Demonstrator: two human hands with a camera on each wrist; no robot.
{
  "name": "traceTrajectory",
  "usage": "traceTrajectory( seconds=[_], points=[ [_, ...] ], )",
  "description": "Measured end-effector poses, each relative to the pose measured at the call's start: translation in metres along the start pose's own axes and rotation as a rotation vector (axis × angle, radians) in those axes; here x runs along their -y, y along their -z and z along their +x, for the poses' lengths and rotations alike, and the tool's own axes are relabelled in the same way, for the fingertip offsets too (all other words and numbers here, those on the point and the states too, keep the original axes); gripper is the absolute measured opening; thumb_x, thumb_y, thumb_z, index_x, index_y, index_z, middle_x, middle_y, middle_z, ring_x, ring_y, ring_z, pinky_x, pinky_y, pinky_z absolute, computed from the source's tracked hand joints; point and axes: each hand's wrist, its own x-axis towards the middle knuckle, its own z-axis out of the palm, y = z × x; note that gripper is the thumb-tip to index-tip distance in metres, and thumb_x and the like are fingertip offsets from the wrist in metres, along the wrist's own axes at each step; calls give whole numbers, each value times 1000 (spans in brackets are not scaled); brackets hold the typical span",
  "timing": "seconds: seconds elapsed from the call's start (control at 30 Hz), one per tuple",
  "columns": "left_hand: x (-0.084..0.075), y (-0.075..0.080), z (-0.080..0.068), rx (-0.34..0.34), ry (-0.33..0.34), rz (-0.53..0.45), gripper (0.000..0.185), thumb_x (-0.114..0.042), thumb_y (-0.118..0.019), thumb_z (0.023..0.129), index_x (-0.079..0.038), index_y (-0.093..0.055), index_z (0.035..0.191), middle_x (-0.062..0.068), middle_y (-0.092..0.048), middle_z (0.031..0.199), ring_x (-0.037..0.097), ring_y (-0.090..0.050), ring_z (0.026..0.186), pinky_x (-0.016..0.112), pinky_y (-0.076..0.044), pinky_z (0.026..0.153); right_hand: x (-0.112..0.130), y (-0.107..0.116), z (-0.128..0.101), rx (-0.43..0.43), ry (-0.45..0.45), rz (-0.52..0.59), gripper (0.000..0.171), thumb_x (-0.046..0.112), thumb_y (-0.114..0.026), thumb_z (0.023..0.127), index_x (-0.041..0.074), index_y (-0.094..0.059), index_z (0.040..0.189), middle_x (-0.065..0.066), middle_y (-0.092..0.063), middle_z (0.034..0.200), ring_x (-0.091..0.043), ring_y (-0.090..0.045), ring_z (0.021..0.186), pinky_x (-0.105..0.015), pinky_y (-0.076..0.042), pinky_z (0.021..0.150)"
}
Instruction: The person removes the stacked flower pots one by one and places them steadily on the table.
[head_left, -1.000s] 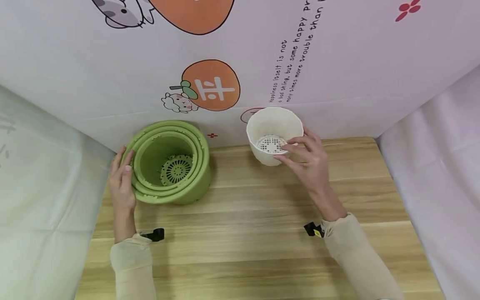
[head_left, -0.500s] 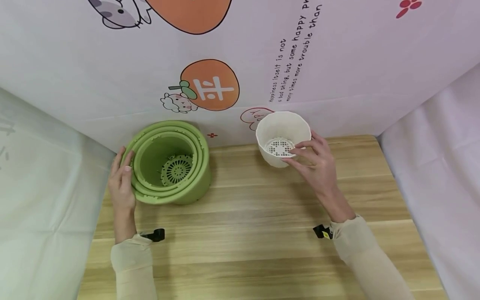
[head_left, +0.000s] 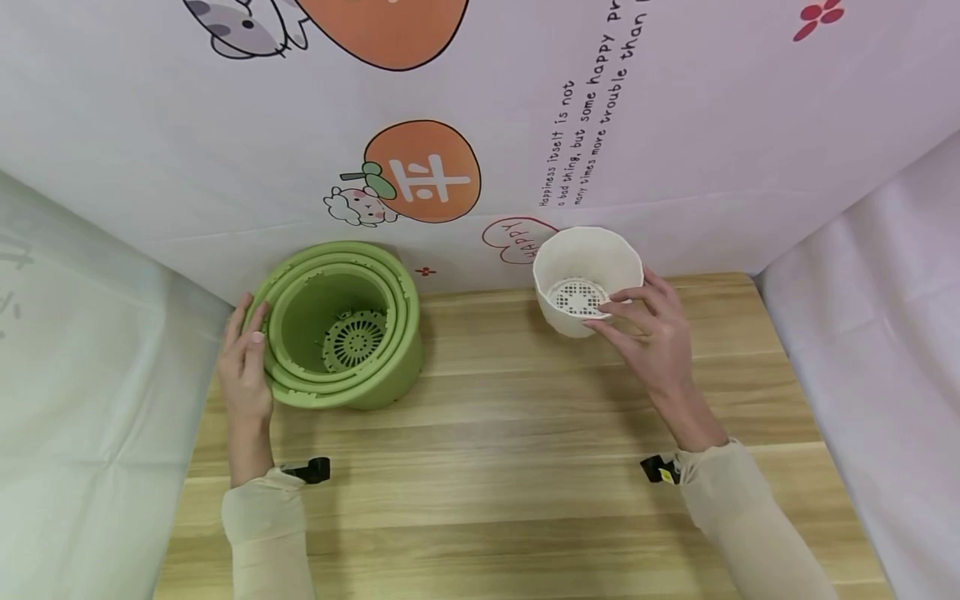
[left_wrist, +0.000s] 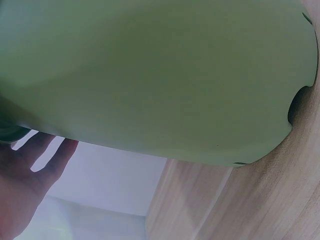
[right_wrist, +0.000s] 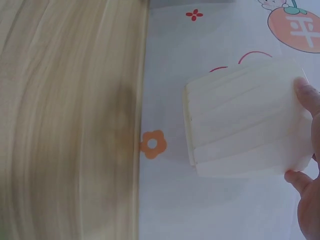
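Moved: right hand (head_left: 652,333) has carried the white pot (head_left: 587,279) toward the table's right rear corner
Right hand: thumb and fingers pinch the pot's near rim; pot tilted, held above the table (head_left: 525,467) close to the backdrop (head_left: 675,150)
Left hand: fingers (head_left: 243,367) straight, resting on the green nested pots (head_left: 337,325) at rear left
Advice: level the pot before lowering it
Room: middle and front are open; the right edge is near

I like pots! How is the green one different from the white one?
The green pot looks bigger and has other green pots nested inside; the white pot is single. The green pot rests on the wooden table, touched by the left hand; the white pot is pinched by the right hand. Both have holed bottoms.
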Motion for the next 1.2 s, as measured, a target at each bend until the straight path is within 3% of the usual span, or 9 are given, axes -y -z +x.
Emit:
traceTrajectory(
  seconds=[0.2, 0.3, 0.53, 0.9, 1.2],
  points=[
    [31, 4, 1, -3, 8, 13, 36, -13, -42, 106, 6, -58, 131, 17, -43, 152, 35, -28, 146, 38, -14, 121, -7, 5, -3, -3, 5, -16, 29, 0, -95, 54, -1, -78, 78, -19, -70, 86, -47, -60, 109, -49, -37, 112],
    [37, 4, 1, -1, 2, 3, 35, -15, -43, 106, 3, -60, 131, 14, -43, 153, 33, -29, 146, 37, -13, 122, -9, 7, -4, -6, 4, -23, 29, 0, -95, 54, -2, -78, 78, -20, -70, 85, -48, -60, 103, -49, -36, 112],
    [37, 4, 2, 7, -18, -7, 36, -16, -43, 106, 1, -60, 132, 13, -44, 152, 24, -30, 146, 37, -13, 122, -12, 11, -9, -11, -21, -28, 29, -3, -95, 53, -2, -78, 78, -20, -70, 86, -49, -57, 112, -48, -37, 112],
    [37, 5, 2, -1, -15, -6, 35, -15, -43, 105, 2, -60, 131, 15, -44, 152, 26, -30, 146, 37, -11, 122, -23, 19, -16, -31, -34, -45, 31, -7, -93, 54, -1, -79, 81, -20, -70, 84, -49, -60, 103, -50, -36, 112],
    [36, 6, 1, 6, -19, 48, 35, -14, -44, 105, -1, -60, 133, 15, -44, 152, 27, -30, 146, 40, -10, 122, -34, 29, -25, -48, -52, -74, 32, -7, -93, 54, -1, -79, 83, -21, -69, 84, -49, -57, 116, -48, -38, 111]
  ],
)
